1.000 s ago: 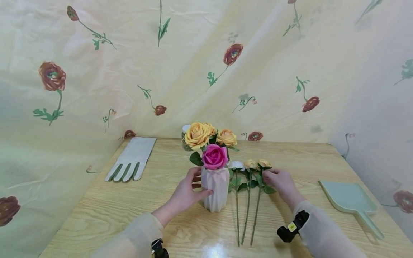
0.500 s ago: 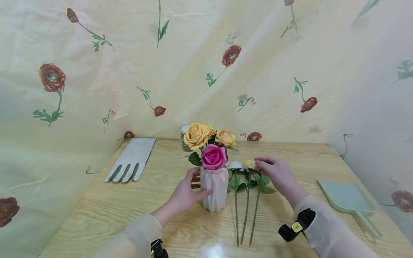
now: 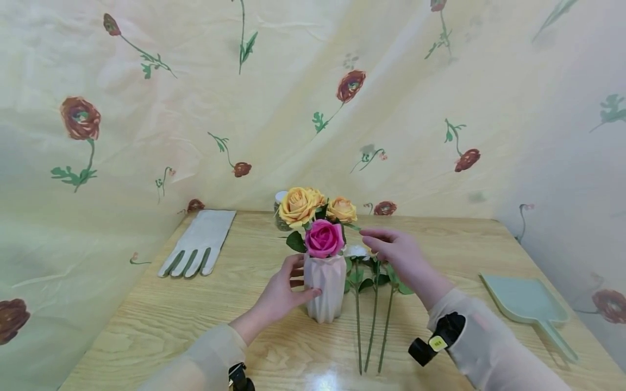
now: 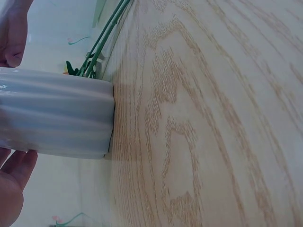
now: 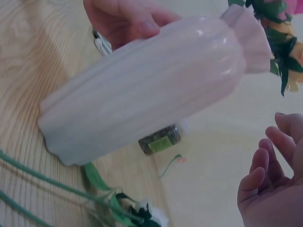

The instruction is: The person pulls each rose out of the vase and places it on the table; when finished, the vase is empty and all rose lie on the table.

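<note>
My left hand (image 3: 279,293) holds a pale fluted vase (image 3: 325,288) upright on the table, thumb across its front and fingers at its left side. In the vase stand a magenta rose (image 3: 324,239) and yellow-orange roses (image 3: 297,206). In the right wrist view the vase (image 5: 147,90) looks tilted, with the left hand (image 5: 135,19) touching it. My right hand (image 3: 398,260) hovers right of the roses, fingers loosely bent and holding nothing; the right wrist view shows this hand (image 5: 274,179) apart from the vase. Beneath it lie three long-stemmed flowers, including a white one (image 3: 358,251); the hand hides other blooms.
A white glove (image 3: 202,239) lies at the left of the wooden table (image 3: 161,326). A light green dustpan (image 3: 528,298) lies on the right. Behind the vase stands a jar (image 5: 161,139) with dark contents. A flower-printed cloth (image 3: 274,108) hangs at the back.
My right hand has moved left and slightly up, from the rightmost lying flower towards the vase's roses. My left hand and the vase have stayed put.
</note>
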`<action>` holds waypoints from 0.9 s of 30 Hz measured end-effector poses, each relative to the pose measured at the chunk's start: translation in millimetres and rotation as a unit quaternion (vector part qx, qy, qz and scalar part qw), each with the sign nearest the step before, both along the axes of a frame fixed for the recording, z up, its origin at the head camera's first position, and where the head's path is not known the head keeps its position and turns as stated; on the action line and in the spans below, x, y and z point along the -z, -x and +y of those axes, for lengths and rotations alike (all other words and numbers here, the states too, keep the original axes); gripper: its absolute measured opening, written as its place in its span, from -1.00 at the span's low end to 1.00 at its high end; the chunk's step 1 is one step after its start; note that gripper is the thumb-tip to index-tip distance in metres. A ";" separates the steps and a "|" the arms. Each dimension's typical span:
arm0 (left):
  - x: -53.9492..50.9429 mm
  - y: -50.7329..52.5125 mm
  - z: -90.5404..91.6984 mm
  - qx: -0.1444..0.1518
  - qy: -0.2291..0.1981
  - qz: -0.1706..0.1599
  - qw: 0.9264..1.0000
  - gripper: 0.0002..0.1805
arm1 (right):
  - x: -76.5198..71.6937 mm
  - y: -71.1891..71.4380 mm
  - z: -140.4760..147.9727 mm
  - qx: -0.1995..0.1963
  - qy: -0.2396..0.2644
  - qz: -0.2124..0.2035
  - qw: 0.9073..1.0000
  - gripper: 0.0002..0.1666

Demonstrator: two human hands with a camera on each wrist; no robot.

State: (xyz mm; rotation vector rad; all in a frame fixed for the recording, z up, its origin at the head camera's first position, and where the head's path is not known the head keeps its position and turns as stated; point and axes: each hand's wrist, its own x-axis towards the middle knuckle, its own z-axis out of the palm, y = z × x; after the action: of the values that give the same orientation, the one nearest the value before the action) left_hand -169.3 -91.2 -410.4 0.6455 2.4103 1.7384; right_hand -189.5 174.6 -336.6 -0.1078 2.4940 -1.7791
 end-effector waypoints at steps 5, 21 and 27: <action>0.5 0.3 -0.9 0.001 0.000 -0.003 1.000 -0.21 | -6.9 0.3 -15.8 -0.013 -0.003 0.005 1.000 -0.43; 2.0 0.5 -0.1 0.001 0.004 0.009 1.000 -0.25 | -12.2 9.1 -42.3 -0.025 0.101 0.039 0.994 -0.65; -0.2 -0.3 -0.6 0.001 0.005 0.011 1.000 -0.26 | -14.7 8.7 -47.2 -0.030 0.116 0.042 0.992 -0.70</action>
State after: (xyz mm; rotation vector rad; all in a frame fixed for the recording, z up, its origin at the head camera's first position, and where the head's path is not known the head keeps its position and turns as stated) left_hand -169.0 -91.8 -410.2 0.6699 2.4290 1.7268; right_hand -198.3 127.4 -321.9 -0.2742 2.2987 -2.0740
